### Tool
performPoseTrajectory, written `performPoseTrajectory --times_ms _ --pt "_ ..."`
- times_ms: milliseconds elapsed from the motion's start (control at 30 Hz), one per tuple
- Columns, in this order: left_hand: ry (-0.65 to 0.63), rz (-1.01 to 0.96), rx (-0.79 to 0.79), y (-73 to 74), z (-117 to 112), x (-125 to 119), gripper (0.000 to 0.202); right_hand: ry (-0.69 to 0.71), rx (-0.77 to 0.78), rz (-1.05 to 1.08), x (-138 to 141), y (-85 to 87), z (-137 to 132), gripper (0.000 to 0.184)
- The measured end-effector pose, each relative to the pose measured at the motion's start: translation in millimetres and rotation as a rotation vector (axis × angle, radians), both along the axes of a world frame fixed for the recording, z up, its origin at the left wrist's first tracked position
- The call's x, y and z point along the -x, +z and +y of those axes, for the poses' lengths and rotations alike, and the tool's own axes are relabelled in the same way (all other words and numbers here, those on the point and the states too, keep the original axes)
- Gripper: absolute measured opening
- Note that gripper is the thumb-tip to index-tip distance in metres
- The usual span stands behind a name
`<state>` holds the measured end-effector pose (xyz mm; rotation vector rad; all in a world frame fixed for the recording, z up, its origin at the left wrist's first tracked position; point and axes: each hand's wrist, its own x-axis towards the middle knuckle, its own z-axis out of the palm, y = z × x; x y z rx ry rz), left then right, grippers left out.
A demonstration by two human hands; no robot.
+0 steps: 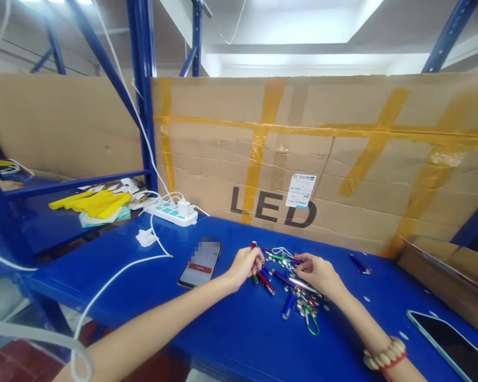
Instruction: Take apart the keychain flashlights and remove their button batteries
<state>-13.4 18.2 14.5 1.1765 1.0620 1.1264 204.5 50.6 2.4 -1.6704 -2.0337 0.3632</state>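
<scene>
Left hand clasps a glossy red cylinder; right hand touches metallic tubes, grip unclear.

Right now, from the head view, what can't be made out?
All in the head view:
- Red tube: lower part, hidden by the left hand.
- Right hand: exactly what its fingertips touch; too small.
- Tube-and-clip pile: count; pieces overlap.
- Shipping label: print too small.
- Left phone: part of its upper end, pixelated.
- Right phone: lower end, cut off by the frame's corner.
</scene>
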Motion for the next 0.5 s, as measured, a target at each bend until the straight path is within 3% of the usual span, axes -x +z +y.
performPoseTrajectory --times_ms 167,367,500 --pt "-0.045 0.006 -0.074 1.0 -4.8 -2.9 0.015 0.033 -0.024 -0.073 -2.3 -0.8 3.0 0.025" --pt "-0.126 0.080 -0.246 -5.5 -10.7 -11.0 0.016 0.178 -0.026 -0.053 -6.1 -1.4 8.9 0.040" --pt "-0.244 0.073 -0.249 -0.9 -18.3 -12.4 0.017 0.196 0.015 -0.026 -5.8 -0.2 12.8 0.042"
